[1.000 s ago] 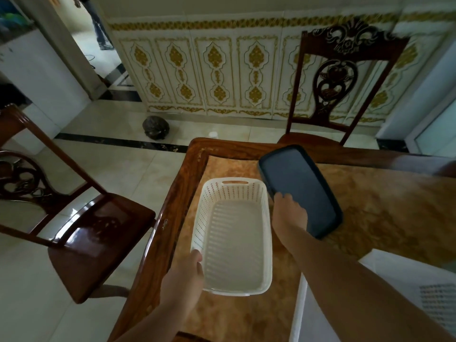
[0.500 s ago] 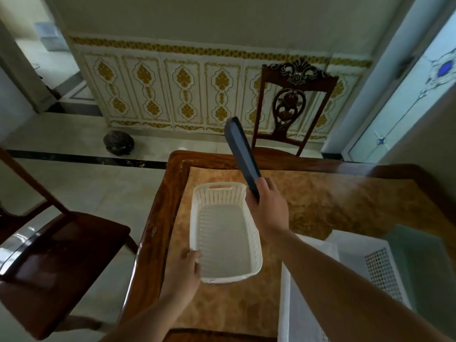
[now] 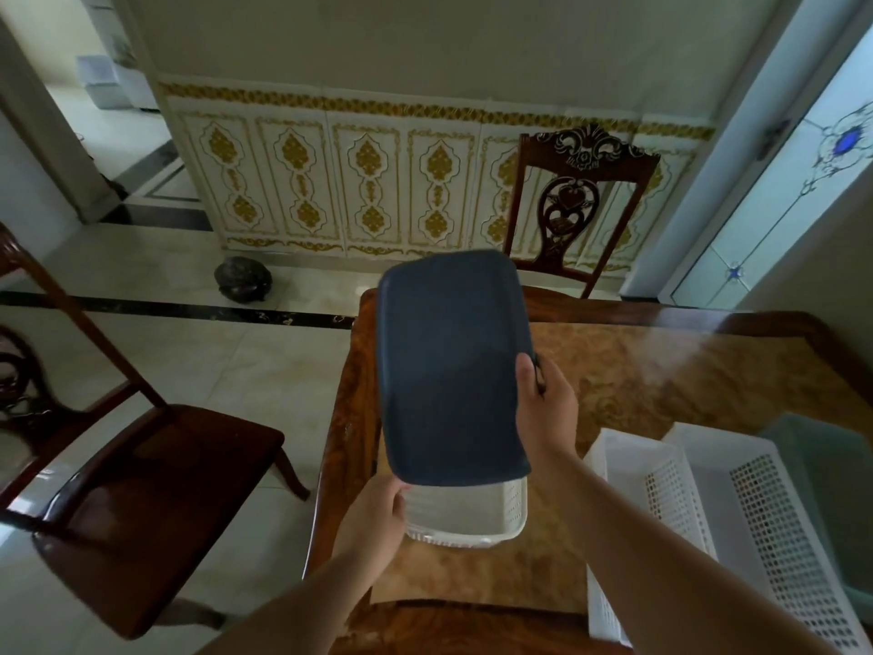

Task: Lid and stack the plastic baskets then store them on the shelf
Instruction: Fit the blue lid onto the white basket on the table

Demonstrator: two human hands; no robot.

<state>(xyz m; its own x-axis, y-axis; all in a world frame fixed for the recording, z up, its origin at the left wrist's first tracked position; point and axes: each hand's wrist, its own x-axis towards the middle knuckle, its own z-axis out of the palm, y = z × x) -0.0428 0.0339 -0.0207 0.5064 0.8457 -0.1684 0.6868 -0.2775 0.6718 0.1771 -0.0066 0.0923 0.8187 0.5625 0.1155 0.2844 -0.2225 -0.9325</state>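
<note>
the dark blue lid [image 3: 449, 366] hangs above the white basket [image 3: 472, 515], tilted with its far end raised, and covers most of the basket so that only the near end of it shows below the lid's near edge. the right hand [image 3: 543, 408] is clamped on the lid's right long edge, thumb lying on the top face and the other fingers wrapped under the rim. the left hand [image 3: 378, 517] is closed against the basket's near left corner, just under the lid's near left corner; whether it also touches the lid cannot be told. the two hands are well apart, one at each side of the lid. the basket sits on the tabletop [image 3: 661, 371], near its left edge, directly between the forearms. to the right of the right forearm lie two more white perforated baskets [image 3: 699, 508], side by side and touching, and beyond them a pale green basket [image 3: 831, 489] at the right border. past the lid's far end a carved wooden chair [image 3: 581, 200] stands at the far side of the tabletop against the gold-patterned wall panels [image 3: 359, 182]. to the left of the left hand, on the tiled floor, stands another dark wooden chair [image 3: 156, 489], and farther off a dark round object [image 3: 243, 278] sits on the floor by the wall
</note>
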